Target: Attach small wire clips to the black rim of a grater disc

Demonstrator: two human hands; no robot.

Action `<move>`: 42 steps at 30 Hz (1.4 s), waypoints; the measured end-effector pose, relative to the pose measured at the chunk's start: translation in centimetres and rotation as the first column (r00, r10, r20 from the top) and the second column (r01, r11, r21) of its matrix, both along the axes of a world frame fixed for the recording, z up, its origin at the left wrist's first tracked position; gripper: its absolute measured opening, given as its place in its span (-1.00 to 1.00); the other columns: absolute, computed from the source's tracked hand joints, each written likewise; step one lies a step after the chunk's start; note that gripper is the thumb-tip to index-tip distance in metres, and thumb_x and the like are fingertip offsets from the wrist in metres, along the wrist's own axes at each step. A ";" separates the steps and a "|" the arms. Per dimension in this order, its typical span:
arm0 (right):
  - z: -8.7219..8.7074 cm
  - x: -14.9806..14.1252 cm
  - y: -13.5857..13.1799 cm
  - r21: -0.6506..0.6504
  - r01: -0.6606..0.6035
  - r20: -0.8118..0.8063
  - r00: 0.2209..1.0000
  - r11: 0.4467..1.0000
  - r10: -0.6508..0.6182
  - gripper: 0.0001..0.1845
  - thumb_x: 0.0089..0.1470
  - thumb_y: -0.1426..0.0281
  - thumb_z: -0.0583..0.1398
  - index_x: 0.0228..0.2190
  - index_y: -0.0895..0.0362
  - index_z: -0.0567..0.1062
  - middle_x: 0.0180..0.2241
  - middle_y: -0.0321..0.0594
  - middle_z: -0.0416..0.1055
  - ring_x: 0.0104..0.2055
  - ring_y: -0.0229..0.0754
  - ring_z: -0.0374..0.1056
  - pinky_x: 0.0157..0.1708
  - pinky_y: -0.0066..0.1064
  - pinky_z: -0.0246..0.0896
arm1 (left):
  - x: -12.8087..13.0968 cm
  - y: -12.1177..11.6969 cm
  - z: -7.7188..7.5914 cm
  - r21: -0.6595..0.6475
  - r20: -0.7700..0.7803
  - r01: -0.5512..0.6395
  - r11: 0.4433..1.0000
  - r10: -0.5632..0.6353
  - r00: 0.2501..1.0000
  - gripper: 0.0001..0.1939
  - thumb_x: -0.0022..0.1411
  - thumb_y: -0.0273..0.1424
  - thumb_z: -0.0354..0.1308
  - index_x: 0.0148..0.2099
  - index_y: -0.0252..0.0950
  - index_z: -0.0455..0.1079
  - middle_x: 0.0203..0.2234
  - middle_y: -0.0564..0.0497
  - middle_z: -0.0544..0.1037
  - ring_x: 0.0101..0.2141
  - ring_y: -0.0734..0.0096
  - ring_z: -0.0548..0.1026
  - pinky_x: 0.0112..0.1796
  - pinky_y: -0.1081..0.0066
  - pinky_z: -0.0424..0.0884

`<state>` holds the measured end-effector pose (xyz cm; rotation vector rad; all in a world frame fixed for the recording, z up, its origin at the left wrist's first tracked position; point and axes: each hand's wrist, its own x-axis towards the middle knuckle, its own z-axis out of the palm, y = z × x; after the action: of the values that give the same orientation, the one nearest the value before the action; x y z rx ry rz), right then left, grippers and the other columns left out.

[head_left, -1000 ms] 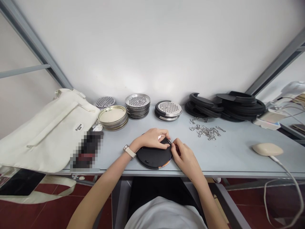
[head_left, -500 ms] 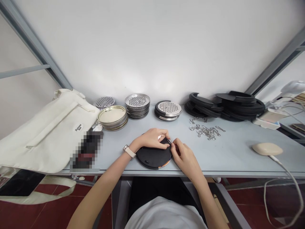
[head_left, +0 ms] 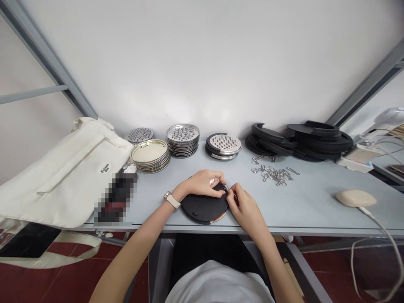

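Note:
A round black disc (head_left: 202,207) lies flat near the table's front edge, a shiny, partly orange strip showing at its lower right rim. My left hand (head_left: 203,182) rests across the top of it, fingers and thumb bent around its right side. A small metal wire clip (head_left: 225,187) sticks up at that rim, between my two hands. With thumb and forefinger, my right hand (head_left: 248,209) pinches the clip's outer end. The fingertips hide how the clip sits against the disc.
More wire clips (head_left: 274,173) lie loose at the right. Behind stand black round holders (head_left: 318,141), a grater disc in a black holder (head_left: 225,144), stacked grater discs (head_left: 183,139) and gold-rimmed lids (head_left: 150,153). A white bag (head_left: 69,172) lies left; a cream corded device (head_left: 355,198) sits right.
The right fingers shift very slightly at the clip. The left hand and the disc stay in place.

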<state>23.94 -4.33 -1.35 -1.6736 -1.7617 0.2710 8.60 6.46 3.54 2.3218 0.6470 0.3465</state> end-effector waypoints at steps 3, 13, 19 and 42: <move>-0.1 0.0 0.1 0.010 0.001 0.013 1.000 1.000 -0.001 -0.83 0.21 0.36 -0.07 -0.44 0.06 0.14 -0.56 -0.30 0.24 -0.51 -0.19 0.20 -0.49 -0.43 0.04 | 0.0 0.0 0.0 0.006 -0.003 -0.007 1.000 0.007 1.000 -0.79 -0.01 -0.34 0.20 -0.27 -0.25 0.35 -0.63 0.19 0.33 -0.51 0.51 0.31 -0.40 0.52 0.21; -0.1 -0.1 0.2 0.023 0.015 0.095 0.995 1.000 -0.017 -0.84 0.19 0.37 -0.08 -0.46 0.06 0.12 -0.59 -0.32 0.20 -0.54 -0.19 0.17 -0.51 -0.43 0.01 | 0.0 0.0 0.0 0.018 -0.002 0.012 1.000 -0.012 1.000 -0.79 0.00 -0.34 0.20 -0.26 -0.25 0.35 -0.64 0.20 0.31 -0.53 0.53 0.30 -0.42 0.53 0.20; -0.1 0.1 0.1 0.028 0.019 0.053 0.998 0.999 -0.021 -0.86 0.15 0.40 -0.07 -0.47 0.05 0.11 -0.60 -0.35 0.17 -0.56 -0.21 0.14 -0.53 -0.44 0.01 | 0.0 0.0 0.1 0.018 0.000 0.024 1.000 -0.024 1.000 -0.79 0.02 -0.30 0.21 -0.26 -0.24 0.38 -0.63 0.19 0.32 -0.52 0.53 0.31 -0.42 0.53 0.19; 0.0 0.0 0.2 0.043 -0.036 0.106 0.994 0.998 0.031 -0.79 0.27 0.32 -0.11 -0.40 0.07 0.19 -0.52 -0.26 0.34 -0.53 -0.18 0.24 -0.51 -0.42 0.01 | 0.0 0.0 0.1 0.077 -0.011 0.004 0.997 -0.003 1.000 -0.76 0.03 -0.32 0.18 -0.21 -0.24 0.36 -0.63 0.18 0.33 -0.53 0.50 0.32 -0.43 0.50 0.18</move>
<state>23.94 -4.18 -1.30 -1.6545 -1.8615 0.1594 8.64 6.41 3.69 2.3997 0.6455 0.3631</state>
